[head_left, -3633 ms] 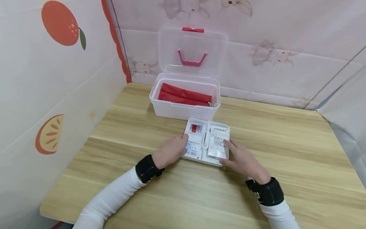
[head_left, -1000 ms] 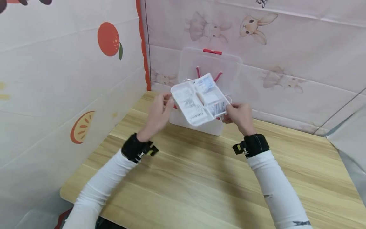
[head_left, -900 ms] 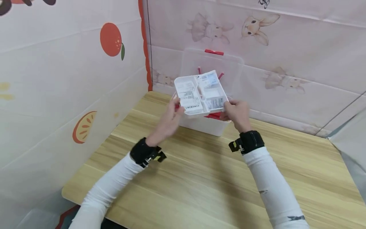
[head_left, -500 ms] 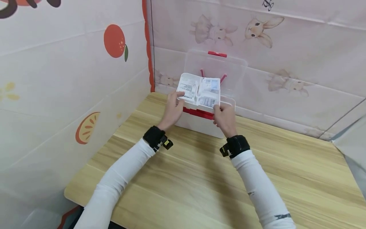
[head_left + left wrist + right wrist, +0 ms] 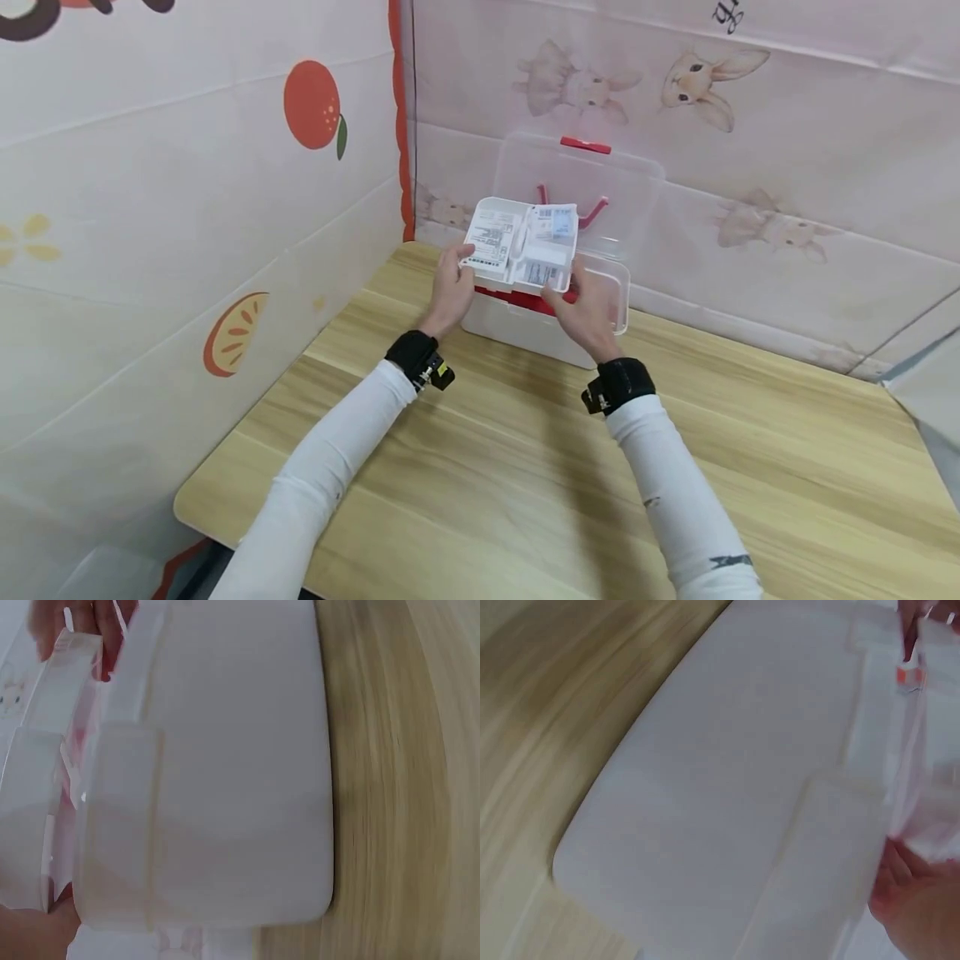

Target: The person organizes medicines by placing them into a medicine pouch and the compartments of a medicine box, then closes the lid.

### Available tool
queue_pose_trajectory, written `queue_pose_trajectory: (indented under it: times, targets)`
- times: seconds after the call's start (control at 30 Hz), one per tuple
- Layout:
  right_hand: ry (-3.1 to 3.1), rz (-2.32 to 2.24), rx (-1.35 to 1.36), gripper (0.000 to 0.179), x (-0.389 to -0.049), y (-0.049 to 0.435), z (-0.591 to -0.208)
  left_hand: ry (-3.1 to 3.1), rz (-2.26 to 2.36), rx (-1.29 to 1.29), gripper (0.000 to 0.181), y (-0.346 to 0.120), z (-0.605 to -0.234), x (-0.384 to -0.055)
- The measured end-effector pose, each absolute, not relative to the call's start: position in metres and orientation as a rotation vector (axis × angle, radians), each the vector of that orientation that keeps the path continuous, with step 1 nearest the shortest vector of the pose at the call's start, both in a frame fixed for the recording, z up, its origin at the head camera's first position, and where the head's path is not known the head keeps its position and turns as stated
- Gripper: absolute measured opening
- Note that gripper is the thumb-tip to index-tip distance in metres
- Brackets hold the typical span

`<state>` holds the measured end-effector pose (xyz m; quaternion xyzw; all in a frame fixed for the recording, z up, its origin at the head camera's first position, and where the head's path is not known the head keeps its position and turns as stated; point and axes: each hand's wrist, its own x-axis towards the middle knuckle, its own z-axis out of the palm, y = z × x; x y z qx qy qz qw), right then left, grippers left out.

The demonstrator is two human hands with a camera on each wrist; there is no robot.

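A white divided tray is held tilted over the mouth of the translucent storage box. It carries a printed packet on its left side and smaller packets on its right. My left hand grips the tray's left end; my right hand holds its front right corner. Under the tray, a red zippered pouch shows inside the box. In the left wrist view the box wall fills the middle, with the tray's edge apart from the rim.
The box's clear lid stands raised behind it, with a pink handle and a red latch. Printed wall sheets enclose the wooden table at the back and left.
The tray was on the table 3.6 seconds ago. It was then lifted over the box, turned round and swung straighter. Both hands shifted their grip along it; the box stayed put.
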<state>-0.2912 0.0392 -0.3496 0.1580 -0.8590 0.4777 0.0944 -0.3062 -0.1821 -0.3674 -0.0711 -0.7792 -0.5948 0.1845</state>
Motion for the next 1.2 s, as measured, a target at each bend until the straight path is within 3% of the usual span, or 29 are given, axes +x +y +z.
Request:
queue_pose_trajectory:
  times: [0.17,0.43,0.77,1.2]
  targets:
    - [-2.585,1.355,0.584,0.058,-0.289,0.047,-0.358,-2.286,-1.570,-0.281,0.049,-0.184,-0.373,-0.311]
    - [-2.721,1.119,0.454,0.061,-0.283,0.043,-0.363,-2.361,-1.567,-0.299,0.050,-0.188,-0.381,-0.314]
    - [-2.720,0.899,0.519,0.037,-0.285,0.042,-0.373,-2.459,-1.483,-0.321,0.047,-0.189,-0.391,-0.311]
    - [-2.681,0.848,0.558,0.028,-0.290,0.043,-0.377,-2.479,-1.478,-0.380,0.051,-0.191,-0.400,-0.313]
